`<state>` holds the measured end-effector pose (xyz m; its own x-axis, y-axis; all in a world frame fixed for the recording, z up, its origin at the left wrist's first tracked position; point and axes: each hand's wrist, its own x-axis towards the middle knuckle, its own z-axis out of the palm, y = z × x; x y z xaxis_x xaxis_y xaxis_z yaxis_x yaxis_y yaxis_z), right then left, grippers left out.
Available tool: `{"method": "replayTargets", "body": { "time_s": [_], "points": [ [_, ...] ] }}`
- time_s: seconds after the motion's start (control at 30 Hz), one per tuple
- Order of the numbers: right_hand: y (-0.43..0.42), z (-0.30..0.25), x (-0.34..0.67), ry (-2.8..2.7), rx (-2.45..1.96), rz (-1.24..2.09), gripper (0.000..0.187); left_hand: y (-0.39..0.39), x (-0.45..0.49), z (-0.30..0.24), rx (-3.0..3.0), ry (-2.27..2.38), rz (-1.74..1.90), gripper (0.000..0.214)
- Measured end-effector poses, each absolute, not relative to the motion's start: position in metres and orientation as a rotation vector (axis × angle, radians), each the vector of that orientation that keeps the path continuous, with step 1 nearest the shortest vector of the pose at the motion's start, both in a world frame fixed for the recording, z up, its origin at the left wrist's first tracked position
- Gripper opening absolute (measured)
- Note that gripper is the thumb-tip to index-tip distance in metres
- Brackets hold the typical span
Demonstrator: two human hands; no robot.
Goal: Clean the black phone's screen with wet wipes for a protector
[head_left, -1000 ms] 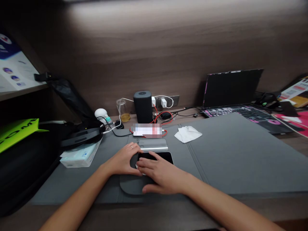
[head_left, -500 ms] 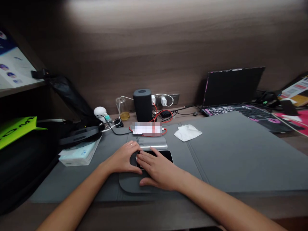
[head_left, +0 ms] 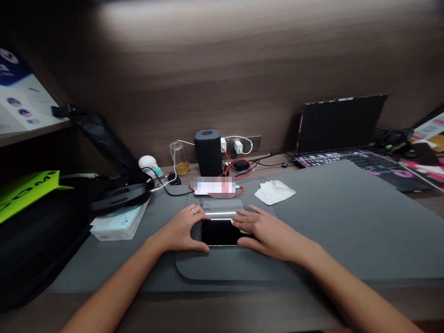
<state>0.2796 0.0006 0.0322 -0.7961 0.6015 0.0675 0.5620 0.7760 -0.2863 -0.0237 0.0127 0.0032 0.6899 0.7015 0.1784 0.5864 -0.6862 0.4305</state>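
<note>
A phone (head_left: 222, 232) with a dark screen lies face up on the grey desk mat, its long side running left to right. My left hand (head_left: 183, 230) grips its left end, thumb at the near edge and fingers at the far edge. On its right end rests my right hand (head_left: 267, 232), fingers extended over the screen, pressing a small white cloth or wipe (head_left: 244, 231) that shows only in part beneath them. Just behind the phone is a silvery, shiny flat object (head_left: 222, 206), perhaps a second phone or a case.
A crumpled white tissue (head_left: 275, 192) lies behind my right hand. Farther back are a plugged-in device (head_left: 211, 187) with a red cable, a black speaker (head_left: 208, 152) and a glass jar (head_left: 179, 159). An open laptop (head_left: 340, 125) stands right; a tissue pack (head_left: 120, 224) lies left.
My right hand has slid from the phone's left end to its right end, uncovering most of the screen. My left hand stays at the left end. The view has shifted slightly.
</note>
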Motion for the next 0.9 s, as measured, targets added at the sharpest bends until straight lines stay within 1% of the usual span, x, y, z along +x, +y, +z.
{"method": "replayTargets", "body": {
  "time_s": [0.1,0.2,0.3,0.47,0.7,0.8,0.9],
  "points": [
    [0.003,0.035,0.289,-2.827,-0.844,0.354,0.036,0.013,-0.024,0.002,2.562,1.006,0.485,0.070],
    [0.005,0.039,0.292,-2.816,-0.771,0.364,0.033,0.013,-0.024,0.002,2.556,1.005,0.477,0.070],
    [0.008,0.041,0.294,-2.780,-0.817,0.378,0.031,0.013,-0.024,0.004,2.551,1.005,0.476,0.069],
    [0.012,0.038,0.297,-2.710,-0.982,0.513,0.030,0.012,-0.024,0.005,2.543,1.009,0.474,0.069],
    [0.006,0.048,0.296,-2.764,-0.814,0.828,0.024,0.012,-0.023,0.006,2.544,1.019,0.454,0.071],
    [0.004,0.050,0.295,-2.779,-0.776,0.876,0.024,0.012,-0.023,0.006,2.540,1.013,0.456,0.069],
    [0.005,0.046,0.294,-2.762,-0.776,0.843,0.027,0.013,-0.024,0.006,2.538,1.008,0.459,0.069]
  ]
}}
